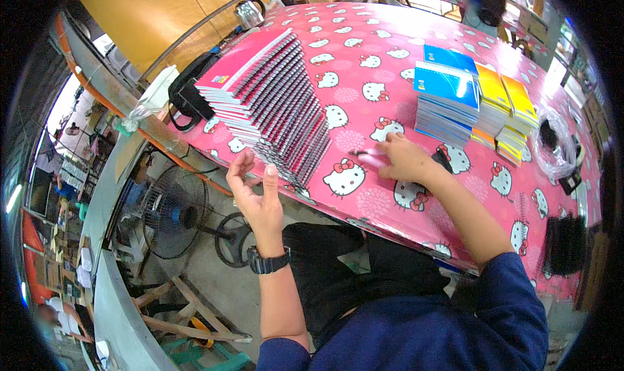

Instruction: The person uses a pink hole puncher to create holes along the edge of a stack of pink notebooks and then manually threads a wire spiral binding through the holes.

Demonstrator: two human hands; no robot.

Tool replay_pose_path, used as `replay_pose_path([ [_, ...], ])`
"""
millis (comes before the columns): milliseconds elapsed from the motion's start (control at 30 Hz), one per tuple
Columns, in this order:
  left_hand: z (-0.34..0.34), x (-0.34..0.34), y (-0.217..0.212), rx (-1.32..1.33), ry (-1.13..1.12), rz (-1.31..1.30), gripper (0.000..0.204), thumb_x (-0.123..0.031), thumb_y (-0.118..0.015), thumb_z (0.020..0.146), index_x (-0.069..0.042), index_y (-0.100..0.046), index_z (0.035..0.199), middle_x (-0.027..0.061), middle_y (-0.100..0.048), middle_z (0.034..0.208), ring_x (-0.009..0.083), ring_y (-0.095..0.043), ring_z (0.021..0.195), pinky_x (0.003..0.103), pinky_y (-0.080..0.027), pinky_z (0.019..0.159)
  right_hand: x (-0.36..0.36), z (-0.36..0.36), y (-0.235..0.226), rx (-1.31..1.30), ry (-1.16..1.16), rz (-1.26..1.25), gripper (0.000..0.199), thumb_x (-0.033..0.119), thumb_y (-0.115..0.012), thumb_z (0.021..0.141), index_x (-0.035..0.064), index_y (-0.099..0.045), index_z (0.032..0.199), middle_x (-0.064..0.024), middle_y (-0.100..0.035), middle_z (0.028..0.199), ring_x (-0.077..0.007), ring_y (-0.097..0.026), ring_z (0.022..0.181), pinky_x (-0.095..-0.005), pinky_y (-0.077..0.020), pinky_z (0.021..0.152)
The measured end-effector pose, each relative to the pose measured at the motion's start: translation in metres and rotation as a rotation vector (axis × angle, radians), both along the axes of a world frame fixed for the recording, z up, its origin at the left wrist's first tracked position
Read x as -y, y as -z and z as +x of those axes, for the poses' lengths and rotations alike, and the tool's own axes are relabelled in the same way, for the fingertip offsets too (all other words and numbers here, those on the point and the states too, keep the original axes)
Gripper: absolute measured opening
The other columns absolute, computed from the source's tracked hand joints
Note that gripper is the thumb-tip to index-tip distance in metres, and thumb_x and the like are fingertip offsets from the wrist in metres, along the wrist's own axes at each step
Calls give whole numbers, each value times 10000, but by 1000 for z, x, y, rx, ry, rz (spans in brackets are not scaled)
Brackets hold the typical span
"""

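One slender pink tool (pixel 371 159) is pinched in the grip of the right hand (pixel 404 160), near the front edge of the bench (pixel 416 225); the left hand (pixel 257 195), grip wide, is beside stacked spiral notebooks (pixel 279 104).

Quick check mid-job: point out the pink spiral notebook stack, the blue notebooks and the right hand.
Pink spiral notebook stack (pixel 279 107): head view, on its spiral-bound side.
Blue notebooks (pixel 443 85): head view, on the nearer top cover.
Right hand (pixel 406 160): head view, on its back.
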State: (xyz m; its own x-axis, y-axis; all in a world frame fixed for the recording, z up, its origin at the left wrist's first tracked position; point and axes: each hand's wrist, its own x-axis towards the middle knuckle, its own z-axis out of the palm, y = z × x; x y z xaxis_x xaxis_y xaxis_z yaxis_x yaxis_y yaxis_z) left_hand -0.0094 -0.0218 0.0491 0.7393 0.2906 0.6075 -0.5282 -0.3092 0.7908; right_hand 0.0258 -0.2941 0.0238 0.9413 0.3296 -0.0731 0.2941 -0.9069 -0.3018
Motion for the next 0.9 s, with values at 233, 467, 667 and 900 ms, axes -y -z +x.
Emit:
replay_pose_path([
  [233, 24, 34, 2, 186, -107, -71, 419, -161, -630, 857, 13, -438, 1186, 71, -468, 1076, 137, -449, 973, 271, -369, 859, -43, -1, -19, -152, -74, 1271, 329, 157, -563, 751, 5, -520, 1039, -161, -578, 953, -224, -568, 877, -324, -450, 775],
  [467, 31, 37, 2, 236, -89, -239, 255, -101, -561, 895, 40, -503, 1100, 72, -486, 1022, 118, -485, 878, 252, -412, 805, -87, 12, -53, 554, -189, 709, 366, 260, -662, 659, 47, -583, 946, -122, -572, 885, -304, -548, 868, -412, -432, 764],
  [667, 31, 32, 7, 225, -101, -264, 244, -102, -558, 898, 51, -534, 1087, 80, -493, 1039, 127, -508, 901, 260, -422, 821, -92, 11, -62, 652, -163, 546, 365, 246, -682, 650, 78, -587, 960, -95, -575, 910, -279, -544, 891, -391, -409, 756],
  [900, 29, 36, 4, 222, -112, -278, 247, -116, -576, 891, 50, -552, 1072, 72, -488, 1015, 127, -513, 887, 251, -426, 800, -88, 10, -70, 675, -179, 517, 367, 244, -663, 628, 68, -583, 939, -94, -579, 874, -284, -550, 874, -397, -423, 744],
])
